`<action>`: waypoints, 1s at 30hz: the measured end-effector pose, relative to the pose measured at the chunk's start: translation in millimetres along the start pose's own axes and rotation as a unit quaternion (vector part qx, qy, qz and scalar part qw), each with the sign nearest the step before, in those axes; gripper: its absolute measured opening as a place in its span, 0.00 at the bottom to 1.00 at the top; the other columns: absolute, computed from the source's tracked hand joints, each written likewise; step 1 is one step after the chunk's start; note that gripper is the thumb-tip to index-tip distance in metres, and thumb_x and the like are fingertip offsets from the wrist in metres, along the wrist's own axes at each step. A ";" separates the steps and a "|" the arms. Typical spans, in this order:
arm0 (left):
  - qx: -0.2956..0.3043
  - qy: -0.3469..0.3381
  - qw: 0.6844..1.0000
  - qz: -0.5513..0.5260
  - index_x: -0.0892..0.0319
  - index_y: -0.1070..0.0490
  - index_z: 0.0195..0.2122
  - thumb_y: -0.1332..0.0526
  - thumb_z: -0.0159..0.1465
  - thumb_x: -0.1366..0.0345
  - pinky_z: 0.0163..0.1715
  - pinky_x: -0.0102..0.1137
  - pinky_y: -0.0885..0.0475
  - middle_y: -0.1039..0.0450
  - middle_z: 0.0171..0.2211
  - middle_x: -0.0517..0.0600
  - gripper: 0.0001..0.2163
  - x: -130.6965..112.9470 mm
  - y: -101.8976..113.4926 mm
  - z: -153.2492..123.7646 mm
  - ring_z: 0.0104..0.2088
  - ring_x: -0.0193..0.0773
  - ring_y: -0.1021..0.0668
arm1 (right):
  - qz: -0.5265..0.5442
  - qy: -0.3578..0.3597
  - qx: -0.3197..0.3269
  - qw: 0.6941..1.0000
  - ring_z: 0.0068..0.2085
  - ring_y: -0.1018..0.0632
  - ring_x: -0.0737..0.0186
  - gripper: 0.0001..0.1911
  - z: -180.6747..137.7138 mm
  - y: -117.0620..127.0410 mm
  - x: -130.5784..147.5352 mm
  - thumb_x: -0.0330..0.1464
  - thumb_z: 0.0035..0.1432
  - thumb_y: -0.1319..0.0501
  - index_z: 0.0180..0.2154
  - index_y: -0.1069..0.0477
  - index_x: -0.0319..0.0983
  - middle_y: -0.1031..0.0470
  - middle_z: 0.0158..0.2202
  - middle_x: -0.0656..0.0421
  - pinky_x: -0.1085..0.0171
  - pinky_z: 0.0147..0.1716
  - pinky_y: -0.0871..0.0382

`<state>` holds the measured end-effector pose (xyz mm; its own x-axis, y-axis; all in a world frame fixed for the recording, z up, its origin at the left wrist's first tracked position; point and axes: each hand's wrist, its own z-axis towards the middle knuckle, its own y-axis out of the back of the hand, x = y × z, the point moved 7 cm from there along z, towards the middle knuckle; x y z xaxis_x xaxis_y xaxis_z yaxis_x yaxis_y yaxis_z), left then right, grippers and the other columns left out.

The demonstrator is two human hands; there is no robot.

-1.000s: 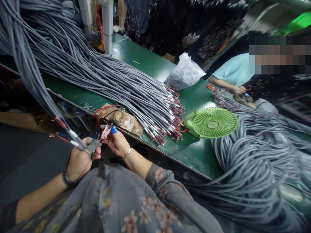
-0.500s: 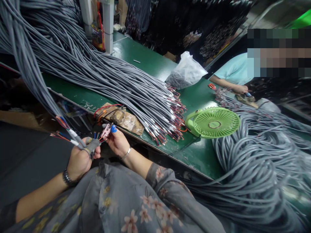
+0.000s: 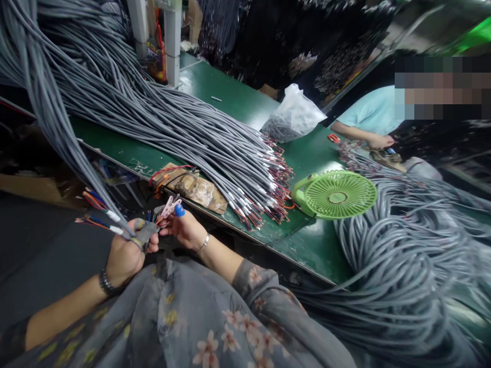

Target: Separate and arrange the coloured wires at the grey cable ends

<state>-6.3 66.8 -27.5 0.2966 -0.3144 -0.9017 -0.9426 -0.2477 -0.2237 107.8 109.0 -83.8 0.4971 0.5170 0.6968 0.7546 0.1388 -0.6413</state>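
My left hand [image 3: 125,255] is closed round the end of a grey cable [image 3: 146,232], whose thin coloured wires fan out above the fist. My right hand [image 3: 184,228], with a blue cap on one fingertip, pinches a small pink clip-like tool [image 3: 168,207] against those wire tips. Both hands hover in front of the green table's near edge [image 3: 238,232]. More grey cables with coloured ends [image 3: 99,209] hang past my left hand.
A big bundle of grey cables [image 3: 184,133] lies across the green table, its stripped ends near a green fan [image 3: 335,194]. A brown taped block [image 3: 192,186], a plastic bag [image 3: 293,117], a coiled cable heap [image 3: 406,266] and a co-worker's hands [image 3: 378,140] lie beyond.
My right hand has shifted slightly left and lower with the clip tool, closer to the wire tips. My left hand holds the cable almost where it was.
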 end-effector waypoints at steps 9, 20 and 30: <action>0.075 -0.033 0.990 0.116 0.55 0.24 0.17 0.24 0.42 0.58 0.16 0.28 0.29 0.23 0.15 0.50 0.11 16.5 11.6 7.5 0.14 0.38 0.24 | -0.118 0.049 -0.015 0.992 0.26 0.30 0.68 0.24 -18.8 -4.2 5.9 0.44 0.36 0.17 0.27 0.26 0.39 0.26 0.25 0.64 0.65 0.30 0.33; 0.093 -0.018 0.989 0.110 0.56 0.24 0.16 0.23 0.43 0.48 0.15 0.26 0.32 0.24 0.15 0.51 0.18 16.1 7.0 7.9 0.14 0.35 0.26 | -0.158 0.038 -0.031 0.986 0.28 0.27 0.68 0.24 -18.5 0.3 9.6 0.46 0.34 0.18 0.25 0.24 0.37 0.24 0.25 0.63 0.63 0.37 0.29; 0.071 0.036 0.996 0.040 0.57 0.26 0.15 0.22 0.38 0.55 0.14 0.25 0.33 0.27 0.13 0.47 0.16 4.4 0.5 2.5 0.13 0.32 0.28 | -0.038 0.002 -0.024 0.999 0.23 0.30 0.70 0.27 -8.1 15.7 0.9 0.55 0.47 0.24 0.29 0.26 0.38 0.26 0.22 0.64 0.67 0.28 0.31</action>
<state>-5.9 67.6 -32.5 0.2259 -0.3934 -0.8912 -0.9741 -0.0897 -0.2074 123.6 104.8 -90.7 0.4394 0.5034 0.7440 0.8101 0.1359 -0.5703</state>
